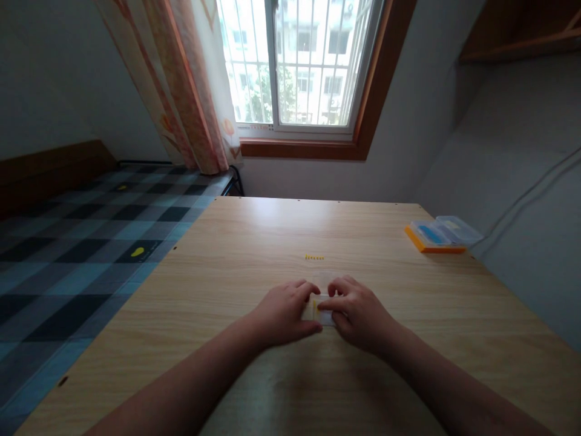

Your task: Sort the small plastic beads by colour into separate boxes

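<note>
A small clear plastic box (325, 316) lies on the wooden table in front of me, with small yellow pieces (315, 306) along its left part. My left hand (285, 312) grips the box's left side, fingers on the far edge and thumb on the near edge. From the right, my right hand (358, 309) curls against the box, its index finger stretched inside to the yellow pieces. Whether that fingertip pinches a piece cannot be made out. Beyond the hands, a short row of small yellow pieces (315, 258) lies on the tabletop.
The wooden table (254, 236) reaches toward the window wall. Near its right edge sits an orange-based clear case (436, 236) with blue contents and its lid raised. A bed with a checked cover (91, 242) adjoins on the left. A cable (526, 194) hangs along the right wall.
</note>
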`<state>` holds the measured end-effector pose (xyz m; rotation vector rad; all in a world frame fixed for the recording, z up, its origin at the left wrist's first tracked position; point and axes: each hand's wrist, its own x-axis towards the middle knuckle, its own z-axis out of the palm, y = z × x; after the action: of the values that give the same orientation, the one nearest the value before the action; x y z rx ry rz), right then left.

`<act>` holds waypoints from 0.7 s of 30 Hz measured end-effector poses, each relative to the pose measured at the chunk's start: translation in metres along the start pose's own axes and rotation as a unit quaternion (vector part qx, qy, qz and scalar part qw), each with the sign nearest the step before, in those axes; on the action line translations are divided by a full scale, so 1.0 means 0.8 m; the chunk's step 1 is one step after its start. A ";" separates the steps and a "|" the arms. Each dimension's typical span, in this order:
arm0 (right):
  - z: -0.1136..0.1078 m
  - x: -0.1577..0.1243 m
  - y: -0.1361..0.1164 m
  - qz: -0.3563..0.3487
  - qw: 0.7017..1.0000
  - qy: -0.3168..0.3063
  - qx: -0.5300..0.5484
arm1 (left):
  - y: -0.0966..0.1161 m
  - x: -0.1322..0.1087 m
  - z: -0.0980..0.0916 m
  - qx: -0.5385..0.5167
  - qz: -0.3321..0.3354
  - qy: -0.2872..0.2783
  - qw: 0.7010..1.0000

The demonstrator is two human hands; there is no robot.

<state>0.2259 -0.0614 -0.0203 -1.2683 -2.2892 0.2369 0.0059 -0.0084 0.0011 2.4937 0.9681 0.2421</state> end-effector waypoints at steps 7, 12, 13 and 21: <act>-0.002 0.001 0.002 0.011 1.000 0.006 -0.002 | 0.001 -0.001 -0.002 0.002 -0.001 -0.001 1.000; -0.001 -0.001 0.001 0.003 1.000 0.007 0.001 | 0.002 0.000 -0.001 0.001 -0.006 -0.004 1.000; -0.001 0.000 0.001 0.002 1.000 0.006 0.000 | 0.002 0.000 -0.001 0.001 -0.006 -0.004 1.000; -0.002 0.004 -0.002 0.006 0.999 -0.002 -0.034 | 0.004 0.001 -0.005 -0.002 -0.010 -0.019 1.000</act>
<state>0.2242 -0.0598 -0.0175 -1.3169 -2.3106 0.1665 0.0071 -0.0089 0.0060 2.4752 0.9772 0.1897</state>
